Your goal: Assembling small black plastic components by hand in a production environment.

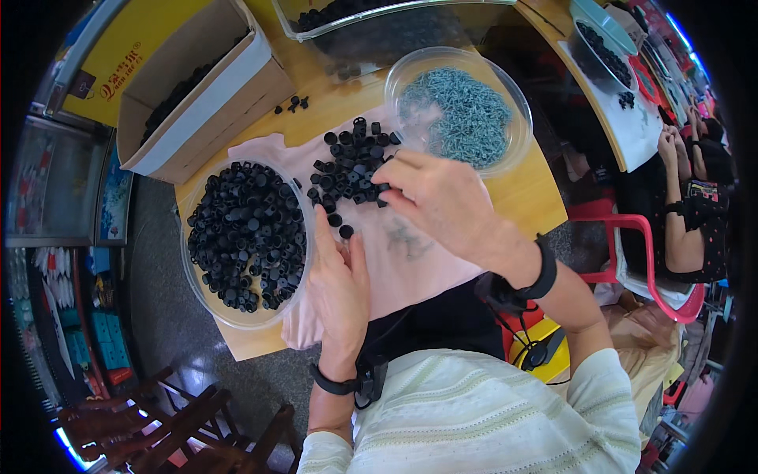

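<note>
A loose pile of small black plastic caps (347,170) lies on a pale pink cloth (410,265) in front of me. My right hand (446,197) reaches over the pile's right side. Its thumb and forefinger are closed around a black cap (384,188) at the pile's edge. At the near side of the pile is my left hand (339,276), with forefinger and thumb apart. Close to its fingertips sits a single round cap (346,231); contact with it is hard to tell. Both wrists wear black bands.
Left of the cloth stands a clear round tub (186,254) of black caps. Another round tub (523,103) holds grey-blue screws. Behind are an open cardboard box (229,103) and a clear bin (332,31) with black parts. People sit at right, near a red chair (651,261).
</note>
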A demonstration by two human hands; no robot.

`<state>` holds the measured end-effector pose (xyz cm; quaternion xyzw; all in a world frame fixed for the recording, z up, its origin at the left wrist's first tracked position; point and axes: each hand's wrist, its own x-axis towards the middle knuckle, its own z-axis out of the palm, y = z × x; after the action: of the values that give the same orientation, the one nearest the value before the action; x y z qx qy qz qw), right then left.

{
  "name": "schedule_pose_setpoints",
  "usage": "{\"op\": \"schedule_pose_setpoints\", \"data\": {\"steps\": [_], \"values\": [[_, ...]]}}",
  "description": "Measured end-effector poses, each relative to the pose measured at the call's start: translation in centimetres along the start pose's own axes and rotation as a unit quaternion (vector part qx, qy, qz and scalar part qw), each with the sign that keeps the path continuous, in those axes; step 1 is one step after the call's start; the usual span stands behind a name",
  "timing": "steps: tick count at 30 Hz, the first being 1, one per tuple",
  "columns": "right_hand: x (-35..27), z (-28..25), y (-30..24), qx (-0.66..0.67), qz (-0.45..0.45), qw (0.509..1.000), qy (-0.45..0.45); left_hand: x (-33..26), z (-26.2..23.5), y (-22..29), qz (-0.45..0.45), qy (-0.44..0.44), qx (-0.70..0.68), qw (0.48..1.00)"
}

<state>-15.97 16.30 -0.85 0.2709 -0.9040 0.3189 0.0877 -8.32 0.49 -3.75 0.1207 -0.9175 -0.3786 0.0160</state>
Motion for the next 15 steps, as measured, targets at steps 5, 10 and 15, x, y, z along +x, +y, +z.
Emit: {"op": "schedule_pose_setpoints", "data": {"steps": [5,10,15], "values": [[-1.2,2.2,-0.4,-0.097,0.018,0.995,0.008,0.0,1.0,-0.8,0.032,0.044,0.024,0.998],[-2.2,2.5,-0.4,-0.044,0.065,0.996,-0.047,-0.7,1.3,-1.2,0.09,0.054,0.019,0.994],[-2.8,2.2,0.1,0.024,0.028,0.999,-0.012,-0.9,1.3,-0.8,0.102,0.041,-0.054,0.993]]}}
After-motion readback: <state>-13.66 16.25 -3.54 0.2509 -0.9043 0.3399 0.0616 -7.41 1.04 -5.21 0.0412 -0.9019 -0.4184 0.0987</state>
